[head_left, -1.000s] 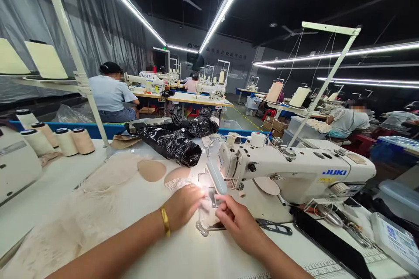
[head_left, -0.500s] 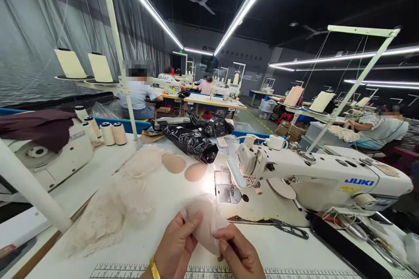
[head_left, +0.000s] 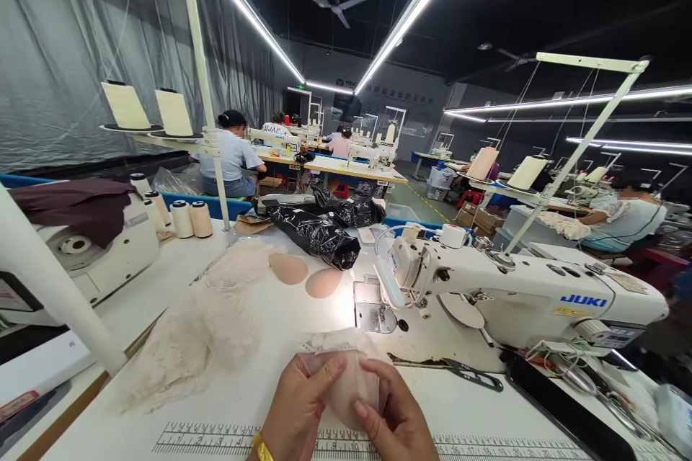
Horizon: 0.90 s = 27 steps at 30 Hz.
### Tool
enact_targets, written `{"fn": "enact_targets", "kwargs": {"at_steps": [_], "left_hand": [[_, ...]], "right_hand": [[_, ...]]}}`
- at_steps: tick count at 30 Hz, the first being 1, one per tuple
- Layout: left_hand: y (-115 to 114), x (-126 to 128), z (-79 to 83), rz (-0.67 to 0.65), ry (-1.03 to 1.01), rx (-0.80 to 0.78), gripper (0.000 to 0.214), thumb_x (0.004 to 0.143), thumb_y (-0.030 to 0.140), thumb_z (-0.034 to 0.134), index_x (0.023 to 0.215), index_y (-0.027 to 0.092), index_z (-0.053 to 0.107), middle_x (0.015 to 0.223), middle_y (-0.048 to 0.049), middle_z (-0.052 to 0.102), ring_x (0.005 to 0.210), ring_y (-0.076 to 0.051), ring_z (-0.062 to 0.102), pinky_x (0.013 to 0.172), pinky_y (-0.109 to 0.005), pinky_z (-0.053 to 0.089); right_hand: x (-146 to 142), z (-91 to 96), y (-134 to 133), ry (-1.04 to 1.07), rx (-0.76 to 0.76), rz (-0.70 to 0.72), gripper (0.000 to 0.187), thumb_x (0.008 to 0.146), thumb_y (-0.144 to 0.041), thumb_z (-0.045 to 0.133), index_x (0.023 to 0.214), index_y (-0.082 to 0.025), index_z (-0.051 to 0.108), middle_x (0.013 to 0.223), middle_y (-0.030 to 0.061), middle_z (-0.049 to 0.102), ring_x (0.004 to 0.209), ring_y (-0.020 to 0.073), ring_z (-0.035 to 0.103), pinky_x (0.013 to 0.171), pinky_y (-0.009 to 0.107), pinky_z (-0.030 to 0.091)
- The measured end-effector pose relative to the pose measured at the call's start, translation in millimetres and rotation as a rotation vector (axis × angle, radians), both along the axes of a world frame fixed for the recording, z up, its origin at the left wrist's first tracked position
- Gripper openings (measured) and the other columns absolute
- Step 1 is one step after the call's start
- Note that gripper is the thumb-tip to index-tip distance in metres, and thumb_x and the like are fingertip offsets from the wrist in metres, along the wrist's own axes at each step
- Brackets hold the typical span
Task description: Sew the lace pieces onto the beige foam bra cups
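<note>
Both of my hands grip one pale beige lace-covered pad point(head_left: 349, 382) low in the view, just above the table's ruler strip point(head_left: 227, 438). My left hand point(head_left: 297, 410), with a gold bangle at the wrist, pinches the pad's left side, thumb on top. My right hand point(head_left: 394, 418) closes on its right side. A white JUKI sewing machine point(head_left: 513, 288) stands to the right, its lit needle plate point(head_left: 373, 306) a short way beyond the pad.
A heap of beige lace pieces point(head_left: 205, 317) lies to the left, two round pads point(head_left: 305, 275) and black plastic bags point(head_left: 318, 230) behind. Scissors point(head_left: 465, 373) lie right of my hands. Thread cones point(head_left: 184, 217) and a second machine point(head_left: 81, 252) stand at left. Other workers sit at distant tables.
My hands left the needle area and came back toward me, picking up the pad. Since half a second ago they have shifted their grip on it slightly.
</note>
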<state>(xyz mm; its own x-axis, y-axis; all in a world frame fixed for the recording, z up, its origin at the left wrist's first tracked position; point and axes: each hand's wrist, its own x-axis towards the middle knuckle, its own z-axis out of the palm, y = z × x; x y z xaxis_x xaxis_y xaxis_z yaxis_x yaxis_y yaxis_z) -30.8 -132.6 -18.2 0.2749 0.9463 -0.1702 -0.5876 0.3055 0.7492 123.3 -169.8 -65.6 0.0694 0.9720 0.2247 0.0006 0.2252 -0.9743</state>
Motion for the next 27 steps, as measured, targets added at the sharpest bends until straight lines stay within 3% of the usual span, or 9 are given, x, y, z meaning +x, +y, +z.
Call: {"fn": "enact_targets", "kwargs": {"at_steps": [2,4,6,9,11,14,18,23,27], "left_hand": [[-1,3,2.6,-0.044,0.021,0.026,0.04,0.067,0.043,0.094,0.093,0.014,0.085,0.096,-0.015,0.081,0.098,-0.035,0.073,0.092,-0.042,0.056],[-4,4,4.9,-0.124,0.003,0.033,0.043,0.067,0.042,0.095,0.097,0.013,0.085,0.098,-0.0167,0.081,0.097,-0.036,0.073,0.093,-0.045,0.056],[-8,4,6.1,-0.17,-0.04,0.003,0.045,0.066,0.038,0.096,0.102,0.013,0.085,0.103,-0.0175,0.081,0.1,-0.037,0.073,0.093,-0.046,0.056],[-10,1,4.9,-0.115,-0.06,-0.037,0.043,0.067,0.037,0.096,0.1,0.013,0.084,0.108,-0.0177,0.08,0.105,-0.037,0.072,0.093,-0.043,0.057],[-7,0,1.9,-0.085,-0.063,-0.065,0.04,0.07,0.036,0.094,0.099,0.011,0.084,0.105,-0.0179,0.08,0.105,-0.036,0.073,0.092,-0.04,0.058],[-1,2,-3.2,0.006,-0.104,-0.189,0.026,0.075,0.028,0.089,0.093,0.01,0.083,0.095,-0.0159,0.081,0.099,-0.033,0.075,0.088,-0.037,0.06],[1,10,-2.2,0.092,-0.143,-0.345,0.01,0.082,0.022,0.08,0.084,0.012,0.08,0.089,-0.0112,0.081,0.089,-0.028,0.077,0.085,-0.036,0.062],[-4,15,6.3,0.049,-0.183,-0.193,0.032,0.075,0.031,0.091,0.099,0.013,0.081,0.101,-0.0114,0.081,0.099,-0.03,0.075,0.088,-0.034,0.06],[-5,17,3.0,0.045,-0.12,-0.114,0.041,0.073,0.038,0.093,0.102,0.011,0.083,0.098,-0.0139,0.082,0.101,-0.032,0.074,0.088,-0.035,0.059]], "right_hand": [[4,9.0,0,-0.073,0.002,0.032,0.046,0.089,-0.066,0.066,0.118,-0.031,0.075,0.123,0.0082,0.074,0.112,0.0286,0.068,0.098,0.036,0.054],[9,19.5,2,-0.07,-0.064,0.032,0.051,0.091,-0.067,0.064,0.127,-0.032,0.072,0.137,0.0076,0.068,0.132,0.0296,0.058,0.113,0.04,0.044],[15,25.9,4,0.017,-0.165,0.028,0.06,0.092,-0.068,0.062,0.139,-0.032,0.064,0.145,0.0069,0.062,0.14,0.0287,0.05,0.117,0.042,0.04],[17,22.5,5,0.276,-0.249,0.101,0.075,0.09,-0.074,0.06,0.151,-0.032,0.051,0.138,0.0094,0.067,0.129,0.0304,0.06,0.105,0.045,0.05],[14,14.2,6,0.409,-0.232,0.128,0.085,0.083,-0.073,0.069,0.154,-0.031,0.045,0.124,0.0101,0.073,0.113,0.0309,0.069,0.093,0.045,0.056],[8,2.1,7,0.442,-0.185,0.073,0.094,0.073,-0.06,0.086,0.152,-0.028,0.046,0.106,0.0088,0.077,0.098,0.0296,0.073,0.084,0.042,0.059],[4,-4.9,10,0.475,-0.188,0.017,0.092,0.073,-0.055,0.088,0.15,-0.027,0.047,0.101,0.0088,0.077,0.094,0.0295,0.073,0.082,0.043,0.059],[5,-6.4,11,0.541,-0.211,-0.012,0.094,0.07,-0.051,0.091,0.149,-0.028,0.046,0.103,0.0099,0.077,0.094,0.0301,0.073,0.084,0.047,0.059],[6,-8.2,12,0.551,-0.208,-0.012,0.094,0.069,-0.053,0.092,0.148,-0.028,0.047,0.102,0.0098,0.077,0.092,0.03,0.074,0.084,0.047,0.059]]}}
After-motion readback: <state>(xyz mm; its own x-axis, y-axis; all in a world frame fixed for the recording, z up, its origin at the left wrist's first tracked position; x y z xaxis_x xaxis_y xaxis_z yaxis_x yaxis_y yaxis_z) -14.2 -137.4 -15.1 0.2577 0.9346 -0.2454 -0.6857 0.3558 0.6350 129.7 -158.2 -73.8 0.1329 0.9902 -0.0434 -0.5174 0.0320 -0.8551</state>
